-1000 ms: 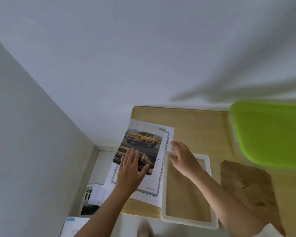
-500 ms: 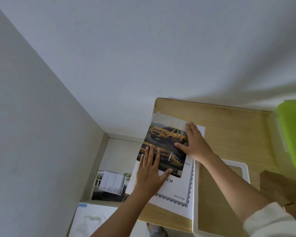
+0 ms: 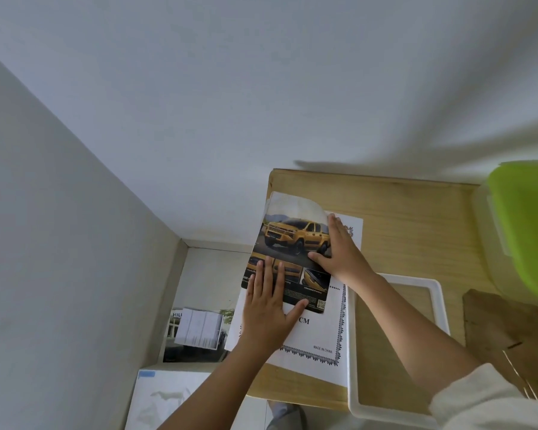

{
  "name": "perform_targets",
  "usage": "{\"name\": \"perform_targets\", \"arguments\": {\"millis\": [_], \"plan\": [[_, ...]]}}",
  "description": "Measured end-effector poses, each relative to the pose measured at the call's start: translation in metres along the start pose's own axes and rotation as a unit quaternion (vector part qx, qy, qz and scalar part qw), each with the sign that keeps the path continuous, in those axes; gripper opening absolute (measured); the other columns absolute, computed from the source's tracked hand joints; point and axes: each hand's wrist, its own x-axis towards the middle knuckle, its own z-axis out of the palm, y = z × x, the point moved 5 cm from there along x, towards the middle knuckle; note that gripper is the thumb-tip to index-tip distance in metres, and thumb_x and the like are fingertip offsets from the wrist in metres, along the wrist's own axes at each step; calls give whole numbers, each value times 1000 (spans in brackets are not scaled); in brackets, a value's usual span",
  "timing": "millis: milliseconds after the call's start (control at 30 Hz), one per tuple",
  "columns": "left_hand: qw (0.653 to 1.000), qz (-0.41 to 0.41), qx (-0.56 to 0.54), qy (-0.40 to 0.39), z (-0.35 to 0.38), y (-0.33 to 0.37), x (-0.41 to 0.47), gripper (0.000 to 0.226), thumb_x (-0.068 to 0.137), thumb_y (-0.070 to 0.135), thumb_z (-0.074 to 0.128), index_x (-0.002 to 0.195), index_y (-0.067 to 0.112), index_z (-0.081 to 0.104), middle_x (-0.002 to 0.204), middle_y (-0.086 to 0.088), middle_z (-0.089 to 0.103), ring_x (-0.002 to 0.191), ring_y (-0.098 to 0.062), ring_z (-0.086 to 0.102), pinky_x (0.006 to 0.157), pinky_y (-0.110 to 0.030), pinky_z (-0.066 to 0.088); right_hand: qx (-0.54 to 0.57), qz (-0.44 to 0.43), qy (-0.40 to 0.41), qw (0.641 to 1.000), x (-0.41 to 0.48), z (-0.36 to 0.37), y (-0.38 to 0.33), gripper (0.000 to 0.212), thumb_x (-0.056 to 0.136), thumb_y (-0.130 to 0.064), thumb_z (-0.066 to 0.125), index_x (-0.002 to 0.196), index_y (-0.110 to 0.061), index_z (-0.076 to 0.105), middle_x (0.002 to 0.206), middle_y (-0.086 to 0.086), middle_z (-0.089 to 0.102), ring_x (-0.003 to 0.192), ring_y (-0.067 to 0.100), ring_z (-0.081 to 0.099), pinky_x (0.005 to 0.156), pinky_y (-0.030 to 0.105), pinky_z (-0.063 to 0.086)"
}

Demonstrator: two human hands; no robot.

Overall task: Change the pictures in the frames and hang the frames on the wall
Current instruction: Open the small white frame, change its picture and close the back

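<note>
Nearest the person, the empty white frame [image 3: 351, 367] lies flat on the bench [image 3: 416, 218], its long axis running away from the body. Bare wood shows through its opening, so it holds no picture yet. A brown backing board [image 3: 494, 324] lies just to its right. Close against the frame's left rail is a white insert sheet [image 3: 320, 336] with an ornamental border, and on that sheet lies the car picture [image 3: 292, 240] — a glossy page showing a yellow pickup.

The left hand [image 3: 267, 308] comes in from the near left and rests palm down on the picture's near end. Its fingers [image 3: 269, 274] are straight and the thumb is out to the right; it presses and grasps nothing. Further off, the right hand [image 3: 339, 252] lies flat along the picture's right edge, fingers likewise released and pointing away, while its forearm crosses the frame's far-left corner.

The picture's long axis runs near to far, roughly parallel to the frame's — so the frame sits just rightward of both hands, and the right hand is the nearer one. The page's far end seems to bow up off the sheet. Probably the page is being squared against the sheet for size. Beyond, a green-lidded box [image 3: 528, 231] stands at the far right, and the wall [image 3: 261, 88] shows no frame.
</note>
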Motion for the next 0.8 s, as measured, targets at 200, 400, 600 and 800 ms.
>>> {"name": "perform_targets", "arguments": {"millis": [200, 400, 600, 800], "plan": [[1000, -5, -8, -5, -2, 0, 0, 82, 89, 70, 18, 148, 13, 15, 154, -9, 13, 142, -23, 3, 113, -35, 1, 188, 61, 99, 975, -11, 0, 1, 68, 82, -13, 66, 139, -14, 28, 132, 6, 49, 121, 22, 49, 94, 38, 49], [1000, -10, -17, -23, -4, 0, 0, 82, 89, 70, 17, 148, 14, 13, 154, -10, 16, 142, -23, 3, 113, -34, 1, 350, 97, 123, 924, -33, 15, 2, 72, 87, -1, 56, 147, -18, 20, 144, 6, 40, 130, 19, 43, 104, 42, 43], [998, -5, -50, -22, -3, 0, 1, 83, 87, 73, 12, 149, 18, 7, 155, -8, 10, 142, -19, -6, 114, -30, -8, 374, 107, 129, 912, -48, 15, 0, 61, 90, 5, 49, 144, -11, 26, 137, 3, 47, 120, 12, 49, 91, 16, 47], [974, -70, -215, -13, -30, 6, 6, 77, 88, 67, 24, 149, 22, 7, 158, 0, -2, 144, -15, -9, 118, -37, 4, 420, 114, 118, 892, -50, -1, -8, 59, 90, 3, 52, 142, -17, 32, 130, 14, 50, 115, 16, 49, 91, 34, 49]]}}
